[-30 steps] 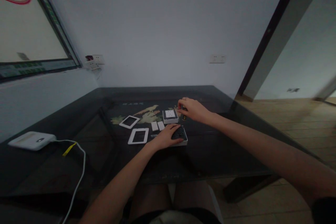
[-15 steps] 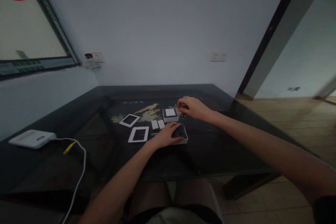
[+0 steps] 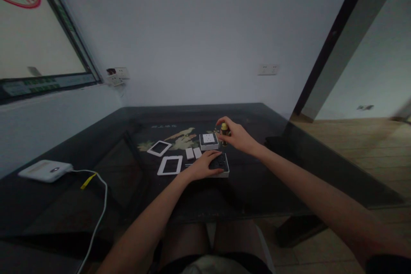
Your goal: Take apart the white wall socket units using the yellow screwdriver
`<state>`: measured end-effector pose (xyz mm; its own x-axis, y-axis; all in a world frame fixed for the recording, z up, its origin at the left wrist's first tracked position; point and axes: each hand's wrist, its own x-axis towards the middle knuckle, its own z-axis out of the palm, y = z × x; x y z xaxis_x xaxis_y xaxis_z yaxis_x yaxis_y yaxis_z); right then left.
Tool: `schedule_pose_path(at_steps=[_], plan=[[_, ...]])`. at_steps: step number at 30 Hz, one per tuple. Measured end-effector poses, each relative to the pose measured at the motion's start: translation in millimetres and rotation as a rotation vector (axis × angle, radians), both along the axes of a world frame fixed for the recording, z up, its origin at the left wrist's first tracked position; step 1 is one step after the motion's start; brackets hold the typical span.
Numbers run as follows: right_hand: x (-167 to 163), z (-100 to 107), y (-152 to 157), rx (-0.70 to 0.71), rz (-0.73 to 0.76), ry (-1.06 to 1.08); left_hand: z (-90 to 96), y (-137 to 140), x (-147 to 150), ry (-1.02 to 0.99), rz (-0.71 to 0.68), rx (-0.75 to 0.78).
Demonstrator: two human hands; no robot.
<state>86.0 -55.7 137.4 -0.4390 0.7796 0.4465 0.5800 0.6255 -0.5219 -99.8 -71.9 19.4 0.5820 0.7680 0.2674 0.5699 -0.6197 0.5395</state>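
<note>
Your left hand [image 3: 202,166] presses flat on the dark socket body [image 3: 220,165] near the desk's [image 3: 257,180] middle. Your right hand [image 3: 236,136] pinches a small yellow-handled screwdriver [image 3: 224,130] just behind it. Two white frames [image 3: 169,165] and covers [image 3: 192,153] lie loose, so the parts sit unassembled.

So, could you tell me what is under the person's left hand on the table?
The left hand rests on a dark socket module in a white housing; its right part shows, while the part beneath the palm is covered. It sits on the dark table.
</note>
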Motion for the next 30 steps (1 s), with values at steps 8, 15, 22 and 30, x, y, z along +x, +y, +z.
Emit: schedule_pose_path(at_steps=[8,15,22,30], plan=[[0.4,-59.7,-1.7,-0.217,0.048,0.542,8.6,-2.2,-1.8,-0.008,0.017,0.005],[2.5,-71.9,-10.7,-0.148,0.102,0.552,64.6,-7.2,-4.0,-0.545,0.135,0.094],[-7.0,-80.5,-15.5,-0.076,0.224,0.561,105.4,-28.7,17.5,-0.568,-0.036,0.091],[7.3,-93.0,-4.6,-0.107,0.252,0.351,105.2,-23.2,-3.2,-0.905,0.14,0.116]])
